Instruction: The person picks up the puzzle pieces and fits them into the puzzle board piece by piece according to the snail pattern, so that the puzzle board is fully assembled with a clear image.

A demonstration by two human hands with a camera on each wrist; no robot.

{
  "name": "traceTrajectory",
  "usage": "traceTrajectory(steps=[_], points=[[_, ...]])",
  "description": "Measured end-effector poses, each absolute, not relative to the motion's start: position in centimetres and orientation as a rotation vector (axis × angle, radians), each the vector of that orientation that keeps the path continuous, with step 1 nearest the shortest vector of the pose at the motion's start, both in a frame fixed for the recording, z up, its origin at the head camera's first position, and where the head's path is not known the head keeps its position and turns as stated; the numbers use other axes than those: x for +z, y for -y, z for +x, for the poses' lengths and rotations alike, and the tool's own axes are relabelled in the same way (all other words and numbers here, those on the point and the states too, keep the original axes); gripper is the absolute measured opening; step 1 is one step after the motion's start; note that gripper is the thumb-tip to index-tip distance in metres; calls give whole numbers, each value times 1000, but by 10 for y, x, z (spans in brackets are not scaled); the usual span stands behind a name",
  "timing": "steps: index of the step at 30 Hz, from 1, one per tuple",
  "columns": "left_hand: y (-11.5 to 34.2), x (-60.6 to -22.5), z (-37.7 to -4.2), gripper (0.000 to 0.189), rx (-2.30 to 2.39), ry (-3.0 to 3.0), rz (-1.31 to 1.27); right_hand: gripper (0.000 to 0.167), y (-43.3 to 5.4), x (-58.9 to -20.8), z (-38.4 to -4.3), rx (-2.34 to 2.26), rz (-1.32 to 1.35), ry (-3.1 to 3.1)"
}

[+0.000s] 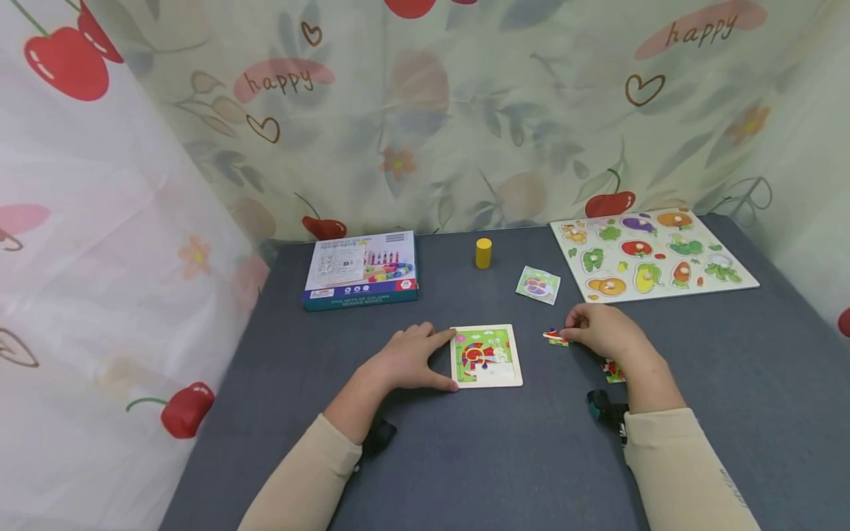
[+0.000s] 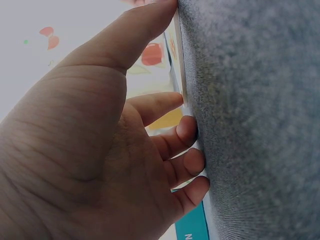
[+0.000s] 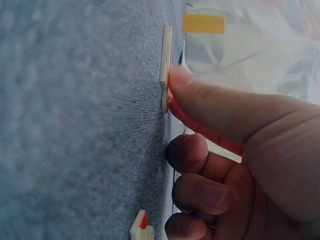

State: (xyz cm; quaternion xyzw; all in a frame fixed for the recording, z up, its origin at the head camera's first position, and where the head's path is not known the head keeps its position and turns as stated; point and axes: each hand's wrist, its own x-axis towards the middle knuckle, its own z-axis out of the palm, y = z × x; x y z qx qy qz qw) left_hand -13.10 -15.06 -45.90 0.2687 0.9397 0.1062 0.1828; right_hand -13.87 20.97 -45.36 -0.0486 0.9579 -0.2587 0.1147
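Note:
A square wooden puzzle board [image 1: 520, 380] lies flat on the table, its colourful picture partly filled and its lower right pale and bare. My left hand [image 1: 413, 359] rests at its left side, thumb and index finger spread and touching the edge; in the left wrist view the other fingers bend loosely against the cloth. To the right of the board, my right hand [image 1: 607, 332] pinches the edge of a small multicoloured puzzle piece [image 1: 554, 337] between thumb and index finger, the piece close to the cloth. Another puzzle piece [image 1: 613, 371] lies partly hidden beneath the right wrist.
Behind the board stand a yellow cylinder [image 1: 483, 254] and a small picture card [image 1: 538, 285] lying flat. A flat toy box [image 1: 361, 270] is at the back left. A large vegetable puzzle board [image 1: 654, 254] lies at the back right. Printed curtains [image 1: 458, 147] enclose the table.

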Motion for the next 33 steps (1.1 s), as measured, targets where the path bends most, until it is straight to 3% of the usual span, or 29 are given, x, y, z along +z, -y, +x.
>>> traceTrajectory(steps=[7,19,33], points=[[150,-457,-131,101,306,-2640,755,38,-210,-455,-140,-813,-165,-2751],[151,-463,-132,101,292,-2652,755,36,-211,-451,-139,-824,-189,-2739],[150,-462,-133,101,280,-2651,754,33,-200,-405,-123,-946,-231,-2902]])
